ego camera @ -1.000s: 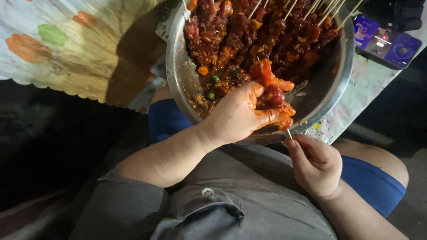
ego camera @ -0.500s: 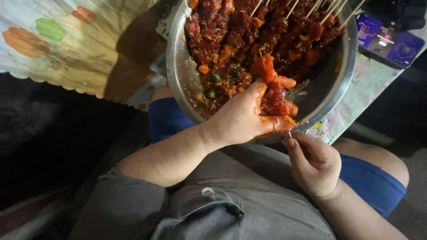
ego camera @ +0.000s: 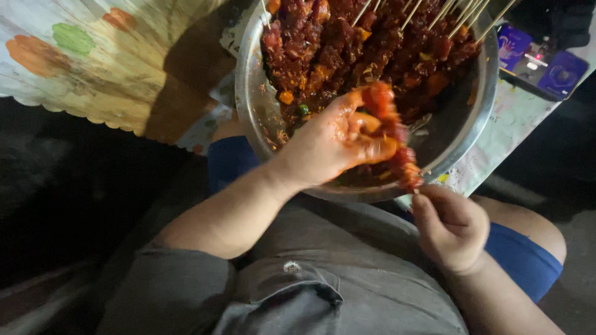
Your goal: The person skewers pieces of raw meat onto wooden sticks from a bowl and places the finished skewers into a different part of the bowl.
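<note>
A large steel bowl [ego camera: 248, 118] rests at the table's edge above my lap, filled with red marinated meat and several loaded wooden skewers [ego camera: 428, 12]. My left hand [ego camera: 335, 139], smeared with sauce, reaches over the bowl's near rim and grips pieces of red meat [ego camera: 388, 115] threaded on a skewer. Just below the rim my right hand [ego camera: 450, 226] pinches the lower end of that thin skewer [ego camera: 415, 186] between thumb and fingers. The skewer's shaft is mostly hidden by meat and fingers.
A cloth with orange and green flower prints [ego camera: 93, 62] covers the table at left. A dark flat device with purple and blue patches [ego camera: 540, 59] lies on the table at upper right. My grey shirt and blue shorts [ego camera: 521, 260] fill the foreground.
My left hand has lifted slightly and closed tighter around the meat, sliding pieces along the skewer. My right hand stays at the skewer's end below the rim.
</note>
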